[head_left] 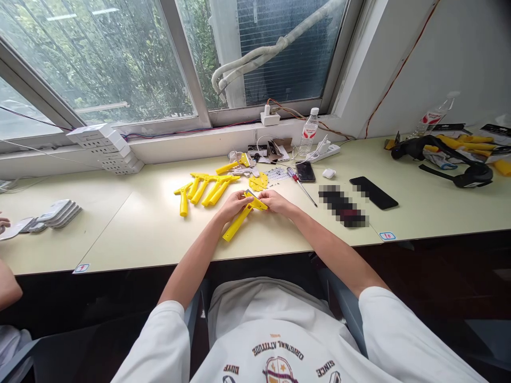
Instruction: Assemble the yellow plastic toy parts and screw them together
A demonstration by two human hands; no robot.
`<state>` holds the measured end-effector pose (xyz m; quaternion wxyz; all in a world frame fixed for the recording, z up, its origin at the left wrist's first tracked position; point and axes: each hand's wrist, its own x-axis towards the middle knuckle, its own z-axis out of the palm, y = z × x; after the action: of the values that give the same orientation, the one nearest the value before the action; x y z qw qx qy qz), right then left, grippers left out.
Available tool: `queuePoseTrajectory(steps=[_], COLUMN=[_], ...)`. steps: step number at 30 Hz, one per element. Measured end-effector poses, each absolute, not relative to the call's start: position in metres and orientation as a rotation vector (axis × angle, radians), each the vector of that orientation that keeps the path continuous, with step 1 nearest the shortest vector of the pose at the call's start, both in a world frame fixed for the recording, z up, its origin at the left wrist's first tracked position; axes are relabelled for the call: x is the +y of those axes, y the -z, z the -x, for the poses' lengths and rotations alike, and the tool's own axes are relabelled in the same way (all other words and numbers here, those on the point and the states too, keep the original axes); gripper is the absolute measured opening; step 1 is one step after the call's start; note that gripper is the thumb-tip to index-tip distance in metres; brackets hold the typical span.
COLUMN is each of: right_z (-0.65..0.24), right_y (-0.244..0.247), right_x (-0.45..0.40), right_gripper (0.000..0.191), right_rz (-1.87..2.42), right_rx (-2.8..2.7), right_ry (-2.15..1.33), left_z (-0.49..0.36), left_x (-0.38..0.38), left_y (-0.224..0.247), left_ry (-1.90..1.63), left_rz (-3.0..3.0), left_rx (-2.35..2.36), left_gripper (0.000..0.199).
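A yellow scraper-like tool (pixel 238 223) is held above the pale table (pixel 159 239), its handle pointing down and to the left. My left hand (pixel 235 204) pinches the left end of its head, beside a dark strip. On the right end of the head, my right hand (pixel 276 202) is closed with its fingertips. Several similar yellow tools (pixel 207 189) lie in a row to the left. Just beyond my hands are flat yellow pieces (pixel 259 182) and small dark bits that are too tiny to make out.
A screwdriver (pixel 302 186), a phone (pixel 305 172) and a black slab (pixel 374 193) lie to the right. Behind stand a bottle (pixel 308 133) and a power strip (pixel 325 151). Stacked white boxes (pixel 106 146) are back left; another person's hand (pixel 3 223) is at far left.
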<state>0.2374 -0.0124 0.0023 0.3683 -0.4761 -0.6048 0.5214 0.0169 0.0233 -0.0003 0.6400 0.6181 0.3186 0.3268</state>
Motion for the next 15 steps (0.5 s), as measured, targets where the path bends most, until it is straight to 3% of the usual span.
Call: queuePoseTrajectory(steps=[15], right_z=[-0.237], right_y=[-0.012], right_x=[-0.018], right_gripper=[0.017], right_rz=[1.299], right_rx=[-1.529], right_ry=[-1.209], left_z=[-0.018], left_x=[0.023], left_y=[-0.003], left_ry=[-0.733], left_rz=[-1.501], left_rx=[0.67], left_gripper=[0.054])
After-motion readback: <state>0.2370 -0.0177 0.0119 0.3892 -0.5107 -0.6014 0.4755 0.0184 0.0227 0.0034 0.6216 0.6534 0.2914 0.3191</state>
